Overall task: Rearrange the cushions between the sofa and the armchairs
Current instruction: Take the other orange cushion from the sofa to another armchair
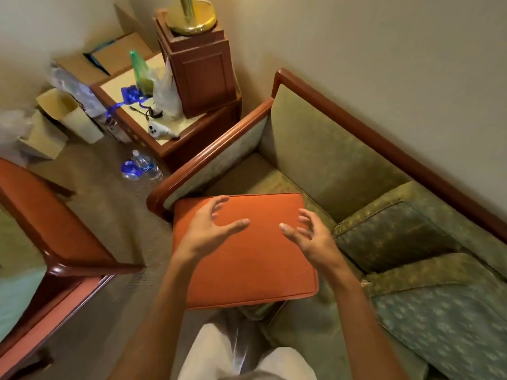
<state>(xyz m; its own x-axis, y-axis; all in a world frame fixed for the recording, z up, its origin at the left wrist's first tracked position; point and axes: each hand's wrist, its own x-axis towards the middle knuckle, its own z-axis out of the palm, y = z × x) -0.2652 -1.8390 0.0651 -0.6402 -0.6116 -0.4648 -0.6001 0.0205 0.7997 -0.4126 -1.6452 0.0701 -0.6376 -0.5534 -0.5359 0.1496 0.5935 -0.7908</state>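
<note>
An orange seat cushion (247, 259) lies flat on the left end of the green sofa (329, 149), its near edge jutting past the seat front. My left hand (211, 229) and my right hand (310, 234) hover just over its top, fingers spread, gripping nothing. To the right on the sofa lie a dark green cushion (389, 237) and a pale green patterned cushion (444, 316). An armchair with orange upholstery (52, 220) stands at the left.
A wooden side table (164, 138) with a pedestal and gold lamp base (192, 17), plastic bags and a white controller stands beyond the sofa arm. Water bottles (140, 165) lie on the carpet. Cardboard boxes (82, 67) fill the far left corner.
</note>
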